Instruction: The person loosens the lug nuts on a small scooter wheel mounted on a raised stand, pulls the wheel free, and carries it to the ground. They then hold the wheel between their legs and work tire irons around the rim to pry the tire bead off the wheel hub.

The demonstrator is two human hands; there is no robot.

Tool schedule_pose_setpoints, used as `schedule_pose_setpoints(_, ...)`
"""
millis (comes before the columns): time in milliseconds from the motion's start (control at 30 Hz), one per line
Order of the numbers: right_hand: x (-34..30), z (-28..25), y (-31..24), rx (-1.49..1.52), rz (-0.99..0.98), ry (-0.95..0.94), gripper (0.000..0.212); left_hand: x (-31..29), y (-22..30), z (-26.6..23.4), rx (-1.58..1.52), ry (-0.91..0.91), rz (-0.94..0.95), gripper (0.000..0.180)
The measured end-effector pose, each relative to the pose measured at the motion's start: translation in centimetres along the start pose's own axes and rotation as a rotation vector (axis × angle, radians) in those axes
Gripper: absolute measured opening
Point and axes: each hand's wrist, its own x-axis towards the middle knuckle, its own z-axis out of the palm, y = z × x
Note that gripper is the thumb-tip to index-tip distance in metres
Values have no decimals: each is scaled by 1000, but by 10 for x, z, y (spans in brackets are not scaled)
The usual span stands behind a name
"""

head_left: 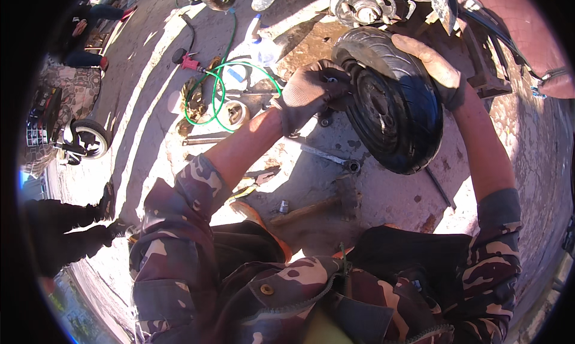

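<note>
A small black-tyred wheel (383,104) stands tilted on the ground in front of me, its dark rim turned to the left. My right hand (436,71), in a glove, lies over the tread from the right and holds the wheel, with its fingers stretched along the rubber. At the wheel's left edge is my gloved left hand (314,89), its fingers closed. A tiny shiny spot shows among those fingers, but what they hold is hidden. Just below, a long spanner (326,156) with a round end lies on the ground.
A vehicle hub (362,5) is beyond the wheel. A green hose (223,86) with a red air gun (190,63) coils at left, near a clear bottle (263,50). Pliers (259,177), a metal socket (284,207) and a thin rod (441,188) lie nearer. A person's legs (78,218) are at left.
</note>
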Motion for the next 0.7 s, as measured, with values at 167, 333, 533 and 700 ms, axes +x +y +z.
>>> schedule_pose_setpoints(167,14,-21,8,-169,-469,-327,53,-29,25,-123,679,7,-296,19)
schedule_pose_setpoints(333,6,-12,2,48,-26,-49,55,-69,-9,-209,908,167,-439,16)
schedule_pose_setpoints(533,-13,5,-1,-385,-266,32,49,-75,-48,-243,1265,167,-408,40)
schedule_pose_setpoints(700,-36,30,-11,-296,13,8,54,-64,1,-262,1011,88,-287,33)
